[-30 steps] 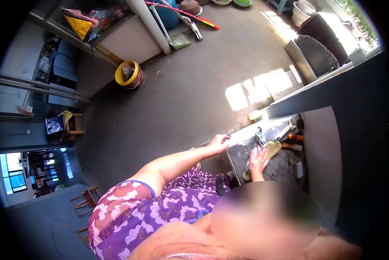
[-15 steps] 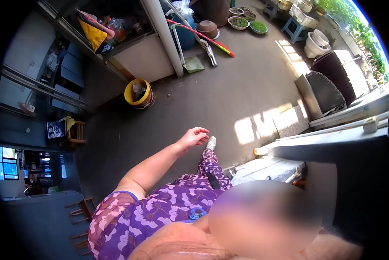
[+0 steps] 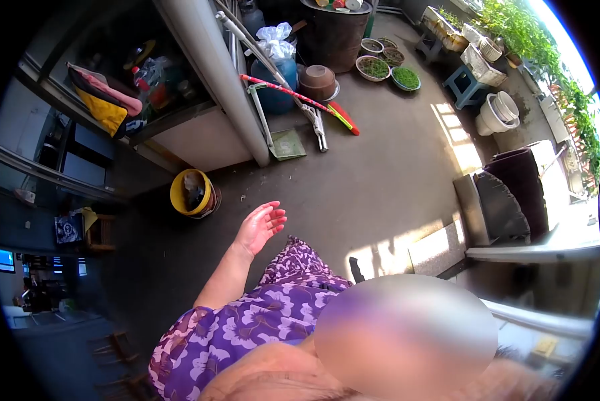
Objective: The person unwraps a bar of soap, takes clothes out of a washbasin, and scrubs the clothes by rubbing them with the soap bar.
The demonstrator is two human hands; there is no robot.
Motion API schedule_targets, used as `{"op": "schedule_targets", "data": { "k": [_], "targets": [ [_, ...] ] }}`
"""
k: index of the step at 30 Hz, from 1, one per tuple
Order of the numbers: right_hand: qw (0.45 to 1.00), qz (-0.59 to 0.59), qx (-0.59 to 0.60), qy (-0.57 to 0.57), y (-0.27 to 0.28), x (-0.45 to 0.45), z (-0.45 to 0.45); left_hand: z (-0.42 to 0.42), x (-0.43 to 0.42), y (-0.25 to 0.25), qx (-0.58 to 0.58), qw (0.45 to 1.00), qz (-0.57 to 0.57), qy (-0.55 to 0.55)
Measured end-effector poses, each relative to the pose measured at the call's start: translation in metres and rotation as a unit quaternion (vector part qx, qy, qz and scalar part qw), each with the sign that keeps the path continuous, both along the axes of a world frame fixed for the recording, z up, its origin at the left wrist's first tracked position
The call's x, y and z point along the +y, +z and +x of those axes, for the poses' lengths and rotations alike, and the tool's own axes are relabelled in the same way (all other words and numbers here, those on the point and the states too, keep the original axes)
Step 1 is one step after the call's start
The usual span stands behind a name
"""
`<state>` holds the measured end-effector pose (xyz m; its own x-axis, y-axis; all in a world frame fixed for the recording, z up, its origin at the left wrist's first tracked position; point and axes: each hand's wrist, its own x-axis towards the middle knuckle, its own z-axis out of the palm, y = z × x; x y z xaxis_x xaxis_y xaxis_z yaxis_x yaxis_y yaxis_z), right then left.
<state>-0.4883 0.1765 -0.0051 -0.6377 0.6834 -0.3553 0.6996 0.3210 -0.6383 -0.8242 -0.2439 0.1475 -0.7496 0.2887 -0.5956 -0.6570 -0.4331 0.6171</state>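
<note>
My left hand (image 3: 262, 227) is raised over the grey floor with its fingers apart and holds nothing. It touches no object. Nearest to it, beyond the fingers to the left, stands a yellow bucket (image 3: 177, 192) with dark stuff and a plastic bag inside. Purple floral clothing (image 3: 260, 317) covers my body below the hand. My right hand is out of view; a blurred oval hides the lower right of the picture.
Ahead lie a green dustpan (image 3: 287, 145) and a red broom (image 3: 344, 120) beside a blue barrel (image 3: 273, 77). Bowls of greens (image 3: 405, 79), a blue stool (image 3: 462, 87) and white pots (image 3: 496, 115) stand farther right. Dark upright panels (image 3: 507, 200) lean at the right.
My left hand has moved left in the view, its loosely curled fingers now spread. The bucket and broom appear lower and closer. My white shoe has gone out of sight.
</note>
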Motion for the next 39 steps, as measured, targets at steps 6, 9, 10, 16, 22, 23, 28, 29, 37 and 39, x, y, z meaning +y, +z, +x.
{"op": "schedule_targets", "data": {
  "k": [6,9,10,16,22,23,28,29,37,39],
  "targets": [
    [0.928,-0.269,0.254,0.039,0.026,0.012,-0.368,-0.183,0.087,-0.02,-0.076,0.991,0.108,-0.03],
    [0.925,-0.254,0.268,0.089,0.055,0.028,-0.474,-0.286,0.143,-0.031,-0.126,0.983,0.132,-0.019],
    [0.933,-0.24,0.247,0.104,0.072,0.037,-0.503,-0.315,0.161,-0.03,-0.132,0.981,0.139,-0.014],
    [0.94,-0.241,0.24,0.041,0.091,0.132,-0.64,-0.465,0.278,-0.006,-0.124,0.965,0.206,-0.102],
    [0.932,-0.285,0.196,0.105,0.054,0.256,-0.801,-0.594,0.381,-0.042,-0.104,0.977,0.183,-0.044],
    [0.929,-0.281,0.201,0.132,0.055,0.274,-0.846,-0.612,0.396,-0.046,-0.122,0.976,0.178,0.0],
    [0.917,-0.29,0.174,0.21,0.073,0.322,-0.971,-0.683,0.451,-0.053,-0.126,0.971,0.197,0.055],
    [0.9,-0.298,0.188,0.258,0.078,0.326,-1.007,-0.698,0.465,-0.046,-0.125,0.971,0.198,0.055],
    [0.817,-0.339,0.162,0.437,0.107,0.333,-1.245,-0.869,0.51,-0.042,-0.096,0.967,0.133,0.193],
    [0.813,-0.34,0.156,0.446,0.103,0.335,-1.292,-0.907,0.508,-0.059,-0.122,0.952,0.193,0.205]
  ]
}}
